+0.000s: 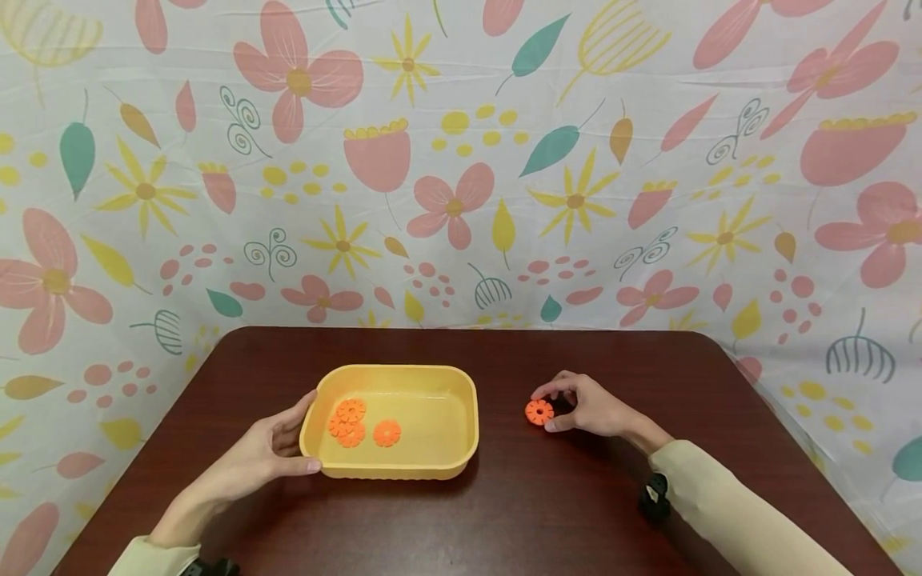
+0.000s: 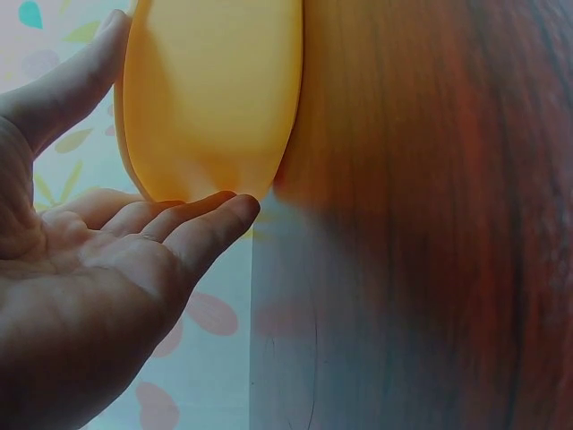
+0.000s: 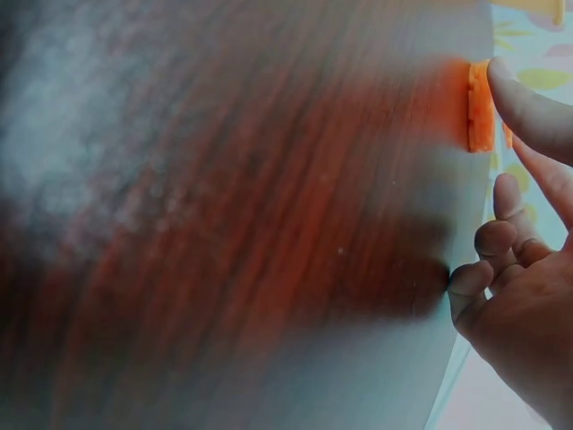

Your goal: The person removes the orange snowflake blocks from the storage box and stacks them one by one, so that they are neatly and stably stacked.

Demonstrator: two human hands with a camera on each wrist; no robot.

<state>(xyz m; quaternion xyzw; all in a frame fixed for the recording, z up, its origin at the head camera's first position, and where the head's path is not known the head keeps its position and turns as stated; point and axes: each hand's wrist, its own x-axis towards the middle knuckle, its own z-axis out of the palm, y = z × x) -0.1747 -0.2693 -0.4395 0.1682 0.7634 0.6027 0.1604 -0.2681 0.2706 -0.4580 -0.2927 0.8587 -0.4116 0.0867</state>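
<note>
A yellow plastic basin (image 1: 446,416) sits on the table, left of the middle. Its left end lies between the thumb and fingers of my left hand (image 1: 262,448), which holds it there; the left wrist view shows the fingers (image 2: 210,224) against the basin's wall. Inside the basin are several orange notched discs (image 1: 386,433), most of them bunched at the left. To the right of the basin my right hand (image 1: 594,406) pinches another orange notched disc (image 1: 539,413) by its edges, at the tabletop. The right wrist view shows that disc (image 3: 481,106) edge-on.
The dark brown wooden table (image 1: 504,528) has rounded far corners. Behind it hangs a white cloth (image 1: 461,96) printed with flowers and leaves. Each wrist carries a black strapped device (image 1: 654,500).
</note>
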